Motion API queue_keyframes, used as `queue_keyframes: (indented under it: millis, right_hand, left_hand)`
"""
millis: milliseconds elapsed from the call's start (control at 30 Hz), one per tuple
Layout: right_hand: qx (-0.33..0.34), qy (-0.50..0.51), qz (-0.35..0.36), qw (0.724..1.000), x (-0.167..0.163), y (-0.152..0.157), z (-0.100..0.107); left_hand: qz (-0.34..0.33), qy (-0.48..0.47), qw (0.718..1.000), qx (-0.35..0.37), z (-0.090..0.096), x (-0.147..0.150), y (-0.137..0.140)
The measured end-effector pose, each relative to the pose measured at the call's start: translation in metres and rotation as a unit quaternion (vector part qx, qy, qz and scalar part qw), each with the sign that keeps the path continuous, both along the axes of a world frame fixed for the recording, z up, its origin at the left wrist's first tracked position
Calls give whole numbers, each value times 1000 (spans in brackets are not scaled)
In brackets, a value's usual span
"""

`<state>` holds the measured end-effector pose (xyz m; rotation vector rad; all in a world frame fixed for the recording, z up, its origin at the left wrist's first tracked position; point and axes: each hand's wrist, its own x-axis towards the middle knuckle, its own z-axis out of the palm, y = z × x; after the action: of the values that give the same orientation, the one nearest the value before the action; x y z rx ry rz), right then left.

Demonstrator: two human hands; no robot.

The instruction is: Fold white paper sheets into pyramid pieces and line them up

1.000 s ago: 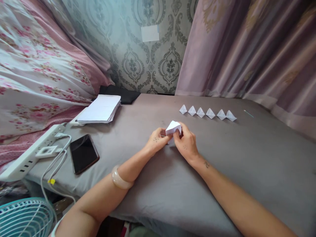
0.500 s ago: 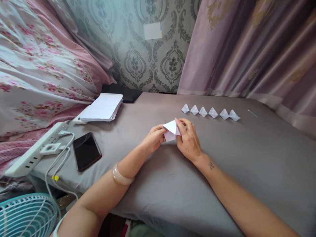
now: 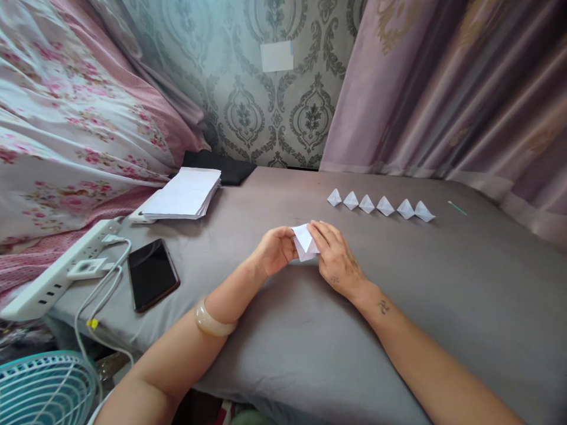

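Observation:
Between my hands is a small folded piece of white paper (image 3: 305,243), with a triangular flap showing on its upper face. My left hand (image 3: 275,249) grips its left edge, thumb on top and fingers curled underneath. My right hand (image 3: 337,255) is closed on the right side, its fingers laid over the top edge; the right thumb is hidden. Both hands are just above the grey-covered table (image 3: 248,336). Beyond my right hand stands a row of several folded white paper pieces (image 3: 385,205) with pointed tops.
At the back left lies a stack of white paper (image 3: 183,193) by a black folded item (image 3: 233,168). A phone (image 3: 153,274), a power strip (image 3: 62,271) and white cables (image 3: 104,289) are on the left. A fan (image 3: 46,389) stands lower left. A thin green-and-white stick (image 3: 458,208) lies far right.
The paper has turned in my hands and moved slightly down, so its flap now points toward me. My right fingers have shifted over its top edge. The view has moved slightly.

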<state>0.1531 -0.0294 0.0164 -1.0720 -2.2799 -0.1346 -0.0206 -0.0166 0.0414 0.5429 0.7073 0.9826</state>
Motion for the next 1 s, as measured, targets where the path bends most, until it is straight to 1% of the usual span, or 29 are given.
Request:
queue_keyframes:
  millis: [100, 233, 300, 333, 367, 400, 433, 467, 500, 533, 567, 600, 633, 667, 700, 767, 833, 900, 1000]
  right_hand:
    - [-6, -1, 10, 1000, 1, 1, -2]
    - [-30, 25, 26, 999, 0, 0, -3]
    - [-63, 83, 32, 994, -1, 0, -2]
    - [-91, 133, 34, 986, -2, 1, -1]
    - [-129, 197, 33, 971, -2, 2, 1]
    - [-177, 271, 30, 946, -3, 3, 2]
    - [-233, 350, 28, 907, -3, 4, 4]
    - [-294, 422, 28, 857, -2, 5, 6]
    - [-356, 483, 26, 799, -2, 6, 8]
    - [-411, 528, 23, 743, -2, 7, 10]
    - [-453, 558, 19, 695, -1, 8, 12]
    - [-483, 578, 14, 658, -1, 8, 13]
    - [-499, 589, 10, 635, -1, 9, 13]
    - [-505, 595, 9, 625, 0, 9, 13]
    - [-504, 598, 11, 623, 0, 9, 12]
    - [-492, 599, 13, 632, 2, 10, 11]
    - [-471, 593, 0, 653, 4, 11, 10]
    - [-447, 580, -17, 681, 6, 12, 10]
    - [-431, 553, -30, 712, 8, 13, 12]
  left_hand:
    - [-13, -10, 1000, -19, 2, -4, 0]
    - [19, 37, 998, -35, 3, 0, -2]
    - [35, 55, 997, -31, 2, 4, -3]
    - [43, 58, 997, -25, 2, 5, -3]
    - [56, 58, 997, -16, 1, 6, -3]
    - [72, 57, 996, -3, 0, 7, -3]
    - [90, 57, 994, 12, 0, 7, -2]
    - [105, 59, 992, 31, -1, 7, -2]
    - [115, 61, 990, 52, -2, 7, -2]
    - [119, 63, 988, 75, -2, 8, -3]
    - [116, 65, 986, 96, -3, 9, -4]
    - [109, 66, 985, 114, -3, 10, -5]
    - [100, 66, 985, 127, -3, 10, -7]
    - [92, 65, 984, 137, -3, 11, -8]
    - [85, 66, 984, 143, -3, 12, -9]
    - [75, 78, 982, 157, -3, 11, -10]
    - [68, 107, 978, 165, -4, 8, -9]
    - [56, 133, 977, 160, -5, 5, -7]
    - [38, 142, 979, 144, -6, 0, -5]
